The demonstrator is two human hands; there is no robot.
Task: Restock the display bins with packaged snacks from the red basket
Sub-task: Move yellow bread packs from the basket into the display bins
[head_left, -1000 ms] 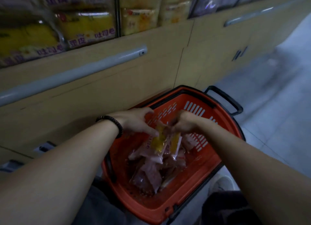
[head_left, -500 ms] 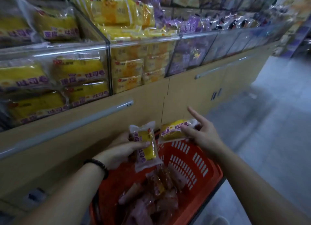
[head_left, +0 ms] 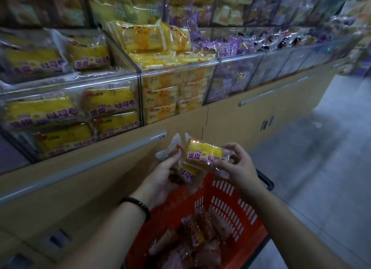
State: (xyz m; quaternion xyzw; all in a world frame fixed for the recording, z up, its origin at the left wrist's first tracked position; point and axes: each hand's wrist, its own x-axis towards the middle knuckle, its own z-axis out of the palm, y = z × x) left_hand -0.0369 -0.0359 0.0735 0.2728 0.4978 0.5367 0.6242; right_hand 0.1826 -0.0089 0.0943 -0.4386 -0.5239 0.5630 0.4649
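Hovering above the red basket (head_left: 226, 200), the right hand (head_left: 239, 166) pinches a yellow snack packet (head_left: 204, 154) between thumb and fingertips while the left hand (head_left: 160, 174) curls its fingers round what looks like a second packet (head_left: 187, 172), both held near the clear display bins (head_left: 80, 80) at far left.

Two clear-wrapped yellow cake packets (head_left: 204, 154) with purple lettering are held above the red basket (head_left: 226, 204), one crosswise atop the other. Reddish packets (head_left: 196, 234) lie heaped inside it. The clear display bins (head_left: 70, 86) behind hold matching yellow packets.
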